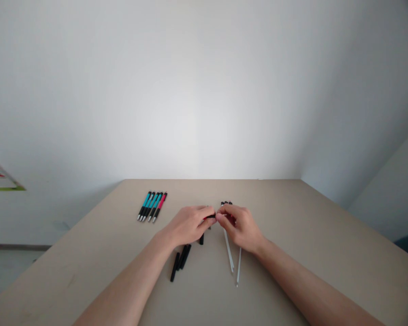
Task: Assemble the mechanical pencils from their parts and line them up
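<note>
Both hands meet at table (309, 235) centre. L: left hand (188, 225) clamped on red/black pen barrel (210, 217), held just above the surface. R: right hand (240, 225) fingertips pinched together at the barrel's end; item between too small to tell. White refills (229, 253) lie under R wrist, black parts (181, 260) by L wrist. Five finished pens (153, 206) in a row, far left.

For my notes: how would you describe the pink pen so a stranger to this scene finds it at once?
On the beige table, a row of five pens lies side by side, beyond and left of the left hand. The pink pen is at the row's right end, nearest that hand; its barrel is pink, the other four teal.
</note>
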`<move>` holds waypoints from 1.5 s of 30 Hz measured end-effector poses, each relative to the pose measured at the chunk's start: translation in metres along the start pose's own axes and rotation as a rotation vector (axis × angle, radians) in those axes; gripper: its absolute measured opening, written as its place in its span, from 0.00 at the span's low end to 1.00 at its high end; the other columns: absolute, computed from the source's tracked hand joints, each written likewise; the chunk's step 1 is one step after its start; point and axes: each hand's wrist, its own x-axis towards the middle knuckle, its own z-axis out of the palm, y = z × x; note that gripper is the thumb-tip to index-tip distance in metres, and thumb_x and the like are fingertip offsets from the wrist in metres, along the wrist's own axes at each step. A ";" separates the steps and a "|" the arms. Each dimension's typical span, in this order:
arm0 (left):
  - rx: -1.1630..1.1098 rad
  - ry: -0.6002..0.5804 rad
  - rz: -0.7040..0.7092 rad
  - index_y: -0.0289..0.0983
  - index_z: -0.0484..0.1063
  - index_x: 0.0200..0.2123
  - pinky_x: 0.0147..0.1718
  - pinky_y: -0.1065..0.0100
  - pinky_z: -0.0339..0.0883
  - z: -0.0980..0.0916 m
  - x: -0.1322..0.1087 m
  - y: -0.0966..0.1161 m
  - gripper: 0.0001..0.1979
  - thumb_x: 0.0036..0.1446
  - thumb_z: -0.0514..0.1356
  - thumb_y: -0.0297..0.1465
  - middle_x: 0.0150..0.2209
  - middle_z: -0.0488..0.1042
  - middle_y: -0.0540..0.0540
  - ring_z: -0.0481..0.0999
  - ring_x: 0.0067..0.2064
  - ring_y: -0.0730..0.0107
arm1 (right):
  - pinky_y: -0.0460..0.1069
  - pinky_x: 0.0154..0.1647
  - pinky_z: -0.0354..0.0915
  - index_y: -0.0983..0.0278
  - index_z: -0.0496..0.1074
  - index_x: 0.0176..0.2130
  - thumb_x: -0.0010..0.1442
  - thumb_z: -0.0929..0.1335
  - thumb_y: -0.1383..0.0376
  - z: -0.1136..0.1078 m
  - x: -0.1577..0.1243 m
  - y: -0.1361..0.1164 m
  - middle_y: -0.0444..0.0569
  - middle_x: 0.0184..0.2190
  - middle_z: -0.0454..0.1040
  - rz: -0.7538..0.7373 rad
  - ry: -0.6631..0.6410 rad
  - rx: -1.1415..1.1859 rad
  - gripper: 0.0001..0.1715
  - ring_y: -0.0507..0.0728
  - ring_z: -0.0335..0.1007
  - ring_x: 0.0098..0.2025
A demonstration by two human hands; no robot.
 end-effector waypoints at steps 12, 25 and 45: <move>0.002 0.016 -0.022 0.40 0.64 0.35 0.29 0.71 0.56 -0.001 0.000 0.002 0.09 0.64 0.47 0.35 0.30 0.71 0.52 0.69 0.31 0.70 | 0.45 0.24 0.51 0.64 0.64 0.22 0.65 0.60 0.59 0.001 0.001 0.001 0.43 0.18 0.65 0.033 -0.011 -0.009 0.22 0.49 0.57 0.21; -0.020 0.161 -0.247 0.41 0.62 0.40 0.27 0.71 0.57 -0.002 0.002 -0.007 0.09 0.64 0.47 0.38 0.28 0.72 0.52 0.70 0.28 0.70 | 0.47 0.37 0.60 0.57 0.74 0.44 0.58 0.64 0.71 0.009 -0.004 -0.007 0.49 0.35 0.70 -0.261 -0.361 -0.118 0.17 0.55 0.65 0.38; -0.078 0.150 -0.183 0.40 0.63 0.31 0.29 0.72 0.56 -0.002 0.001 -0.007 0.12 0.65 0.45 0.35 0.27 0.69 0.52 0.68 0.28 0.72 | 0.49 0.35 0.64 0.62 0.64 0.49 0.62 0.60 0.69 0.002 -0.002 -0.005 0.50 0.34 0.71 -0.069 0.069 0.054 0.14 0.55 0.67 0.35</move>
